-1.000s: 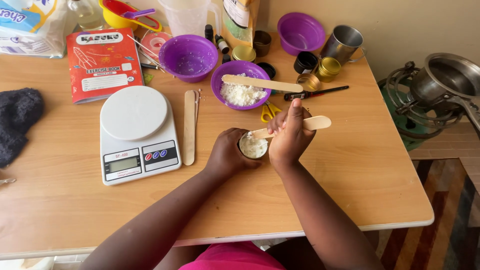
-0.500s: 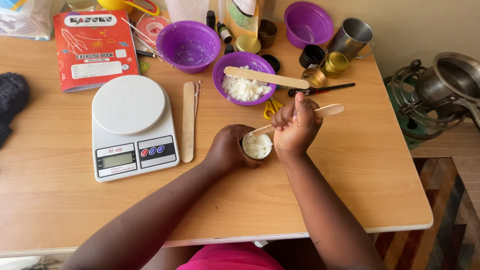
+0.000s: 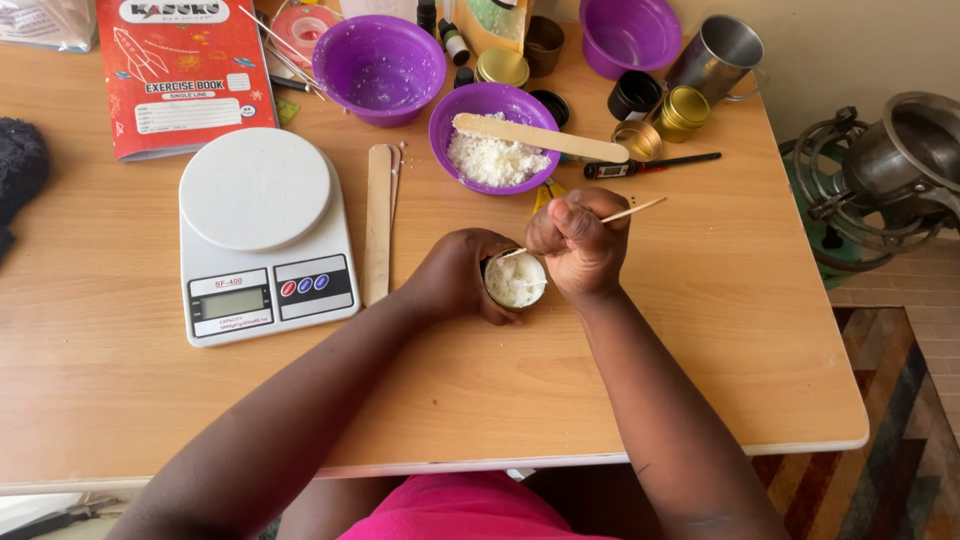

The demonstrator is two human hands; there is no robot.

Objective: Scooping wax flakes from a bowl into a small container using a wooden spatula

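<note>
A small round tin [image 3: 516, 281] filled with white material is clasped on its left side by the left hand [image 3: 458, 275], the fingers curled around its wall. A thin wooden stick [image 3: 632, 211] is pinched in the closed fist of the right hand [image 3: 580, 243]; its lower end is dipped into the tin, its upper end is slanted up and to the right. The tin is set on the wooden table [image 3: 720, 340], near the middle, well clear of the front edge. Just behind the hands a purple bowl [image 3: 495, 135] of white flakes is seen, with a flat wooden spatula [image 3: 540, 138] laid across its rim. To the left, a white kitchen scale [image 3: 262, 232] is placed, with a second spatula [image 3: 378, 222] lying beside its right edge. A black pen-shaped tool [image 3: 650, 165] is laid behind the right hand. Bare tabletop is left to the right of the right forearm up to the table's right edge, and in front of the scale. The back of the table is crowded with a second purple bowl [image 3: 380, 65], a red exercise book [image 3: 180, 75], small tins and a metal cup [image 3: 718, 58].
</note>
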